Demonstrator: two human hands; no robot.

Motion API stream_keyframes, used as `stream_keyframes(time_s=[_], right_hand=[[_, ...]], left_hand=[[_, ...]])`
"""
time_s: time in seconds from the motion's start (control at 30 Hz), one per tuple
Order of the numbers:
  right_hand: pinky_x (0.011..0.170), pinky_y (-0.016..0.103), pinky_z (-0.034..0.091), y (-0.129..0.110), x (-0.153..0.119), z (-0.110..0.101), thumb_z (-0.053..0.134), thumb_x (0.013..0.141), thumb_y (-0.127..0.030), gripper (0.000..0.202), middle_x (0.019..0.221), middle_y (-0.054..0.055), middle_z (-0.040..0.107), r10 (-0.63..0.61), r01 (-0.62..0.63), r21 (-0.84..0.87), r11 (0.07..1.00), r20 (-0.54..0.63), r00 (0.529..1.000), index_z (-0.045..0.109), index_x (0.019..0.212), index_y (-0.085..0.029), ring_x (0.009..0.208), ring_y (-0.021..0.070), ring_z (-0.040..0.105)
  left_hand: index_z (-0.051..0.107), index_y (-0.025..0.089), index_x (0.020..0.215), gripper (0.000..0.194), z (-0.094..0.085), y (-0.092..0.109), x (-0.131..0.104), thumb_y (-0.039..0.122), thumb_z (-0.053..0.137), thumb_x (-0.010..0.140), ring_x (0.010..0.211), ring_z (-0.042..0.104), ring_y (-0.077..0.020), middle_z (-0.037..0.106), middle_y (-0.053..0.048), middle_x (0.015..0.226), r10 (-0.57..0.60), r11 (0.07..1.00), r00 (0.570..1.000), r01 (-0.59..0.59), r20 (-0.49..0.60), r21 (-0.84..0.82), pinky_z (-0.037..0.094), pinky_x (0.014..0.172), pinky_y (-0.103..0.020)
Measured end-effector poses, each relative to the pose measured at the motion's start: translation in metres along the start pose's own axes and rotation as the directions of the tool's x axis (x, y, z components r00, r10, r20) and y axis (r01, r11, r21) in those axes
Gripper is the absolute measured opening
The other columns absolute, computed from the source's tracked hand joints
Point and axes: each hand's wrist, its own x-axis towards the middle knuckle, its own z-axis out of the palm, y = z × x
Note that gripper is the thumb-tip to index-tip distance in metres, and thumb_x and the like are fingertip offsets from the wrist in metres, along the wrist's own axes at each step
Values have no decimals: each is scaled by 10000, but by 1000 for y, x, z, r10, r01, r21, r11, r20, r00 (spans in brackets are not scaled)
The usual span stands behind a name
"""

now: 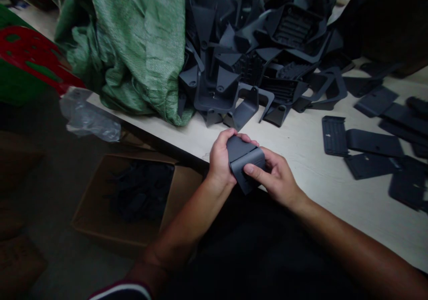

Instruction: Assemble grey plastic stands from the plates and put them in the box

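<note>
With our left hand (220, 157) and right hand (282, 175) both curling their fingers around the dark plastic piece (245, 157) near the table (294, 157) edge, we are risking a slip if our thumb pressure goes uneven.

Single view, head cam, worn on the person's head. Looks forward and steeply down from above the black-clothed torso (240, 251) at 6 o'clock. Bare left hand (220, 162) and bare right hand (282, 179) near frame centre, close range; forearms enter from 7 and 4. Pale flat tabletop (301, 162) edge runs slanted, 10 to 4. Heap of dark grey plastic parts (247, 63) farther out at 1, green woven sack (133, 46) at 10-11. Open brown cardboard box (180, 188) seen from above, 8 o'clock, lower than tabletop.
</note>
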Motion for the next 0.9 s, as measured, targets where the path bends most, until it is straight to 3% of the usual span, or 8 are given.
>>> stream_keyframes(time_s=[0.17,0.33,0.4,0.5,0.57,0.63,0.73,0.9], right_hand=[[827,292,524,2,0,3,877,863,-432,295,945,20,707,-99,98,-83,992,-17,995,764,984,-187,871,184,628],[762,279,523,-9,0,-11,895,851,-466,324,867,10,714,-13,23,-116,993,83,996,757,923,-182,799,174,629],[730,273,523,-15,-2,-18,897,854,-462,315,834,7,713,32,-15,-153,988,109,993,761,915,-185,776,173,636],[665,268,522,-22,-2,-24,904,841,-483,333,822,8,727,130,-105,-152,983,161,978,783,936,-188,742,177,652],[673,280,532,-25,1,-25,905,834,-496,350,850,14,750,150,-117,-166,979,201,968,803,963,-188,758,188,670],[696,292,531,-28,5,-25,906,829,-505,347,844,14,756,123,-71,-227,971,222,967,810,930,-187,776,196,676],[676,283,493,-32,8,-29,905,834,-503,327,800,4,749,54,29,-373,927,208,977,808,877,-194,768,190,672],[646,283,489,-31,6,-38,763,976,-498,302,838,26,787,-86,120,-476,871,92,992,835,959,-206,723,176,682]], left_hand=[[562,229,859,185,0,-7,-8,334,712,832,757,759,-212,665,34,690,174,980,985,-174,8,98,606,849,-350],[653,226,913,253,-14,2,-3,476,681,936,724,709,-208,716,-11,730,258,892,952,-300,164,339,544,754,-310],[729,216,889,326,-20,14,-1,530,682,962,789,689,-215,745,-42,805,298,735,908,-415,295,536,507,770,-301],[786,215,807,343,-24,32,-1,488,684,989,910,653,-229,749,-61,885,291,378,814,-581,503,721,451,848,-301],[770,215,764,342,-23,42,-3,440,669,1002,826,609,-212,697,-42,802,146,218,774,-633,616,743,408,787,-306],[705,208,684,336,-22,47,-3,405,729,955,686,507,-175,580,-3,671,-32,150,739,-662,673,734,331,679,-309],[599,203,596,412,-25,50,1,427,805,874,593,382,-141,434,32,581,-145,185,718,-656,680,732,236,604,-317],[495,210,573,552,-41,44,11,592,686,922,540,315,-122,378,29,579,5,525,839,-465,544,713,214,560,-323]])
